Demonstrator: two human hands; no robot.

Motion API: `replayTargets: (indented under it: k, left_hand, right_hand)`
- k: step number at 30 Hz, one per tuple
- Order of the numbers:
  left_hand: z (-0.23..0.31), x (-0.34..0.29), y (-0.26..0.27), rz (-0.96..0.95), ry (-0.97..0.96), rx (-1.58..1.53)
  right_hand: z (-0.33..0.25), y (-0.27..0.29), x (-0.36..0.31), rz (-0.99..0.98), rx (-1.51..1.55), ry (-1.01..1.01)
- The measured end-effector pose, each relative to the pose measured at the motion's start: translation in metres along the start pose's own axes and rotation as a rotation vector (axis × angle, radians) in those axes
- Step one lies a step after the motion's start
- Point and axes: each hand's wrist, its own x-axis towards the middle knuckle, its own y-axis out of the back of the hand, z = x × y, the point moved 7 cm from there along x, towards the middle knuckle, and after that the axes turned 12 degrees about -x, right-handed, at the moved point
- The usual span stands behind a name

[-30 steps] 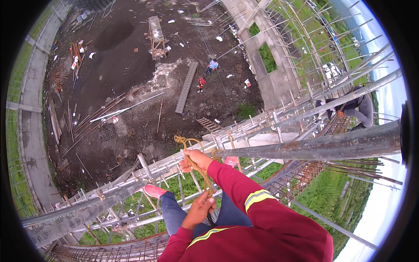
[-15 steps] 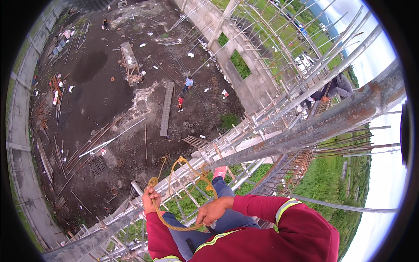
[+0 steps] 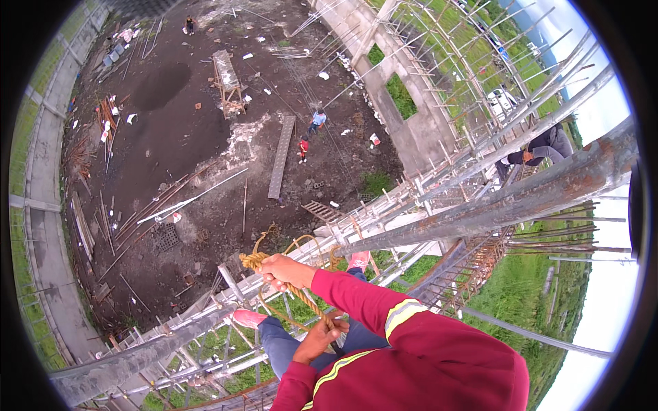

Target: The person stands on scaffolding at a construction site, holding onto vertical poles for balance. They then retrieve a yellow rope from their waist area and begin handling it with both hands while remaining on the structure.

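A yellow rope point(image 3: 253, 261) runs in front of my body, bunched in a knot or coil at its far end. My right hand point(image 3: 284, 271) reaches across to the left and is closed round the rope just behind that bunch. Nearer my lap, my left hand point(image 3: 319, 340) grips the lower stretch of the same rope. Between the hands the rope slants down to the right, and a loose loop hangs beside it. My legs, in blue trousers and pink footwear point(image 3: 248, 318), straddle the metal scaffold below the rope.
Thick rusty pipes point(image 3: 507, 205) cross in front of me, with rebar cages point(image 3: 473, 274) at the right. Another person point(image 3: 548, 145) sits on the framework there. Far below, people point(image 3: 317, 122) stand on dark ground among planks, poles and a long perforated walkway panel point(image 3: 281, 157).
My right hand has moved forward and left to the rope's bunched part. The left hand has come back toward my lap. The wide loop between them has narrowed, and the view has shifted.
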Motion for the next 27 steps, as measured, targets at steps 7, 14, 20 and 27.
replayTargets:
  k: [7, 14, 20, 27]
  left_hand:
    - [0.016, 0.012, 0.179, 0.37, -0.354, -1.156]
    - [0.079, 0.034, 0.205, 0.563, -0.317, -0.885]
    - [0.08, 0.022, 0.007, 0.081, -0.188, -0.221]
    - [0.018, 0.05, 0.012, 0.091, -0.189, -0.967]
  right_hand:
    - [-0.044, -0.083, -0.155, -0.457, -0.661, 0.327]
    - [0.041, 0.008, -0.179, -0.6, -1.147, -0.052]
    - [0.055, 0.11, -0.09, 0.198, 0.061, -0.252]
    - [-0.012, 0.033, -0.122, 0.108, -0.217, -0.063]
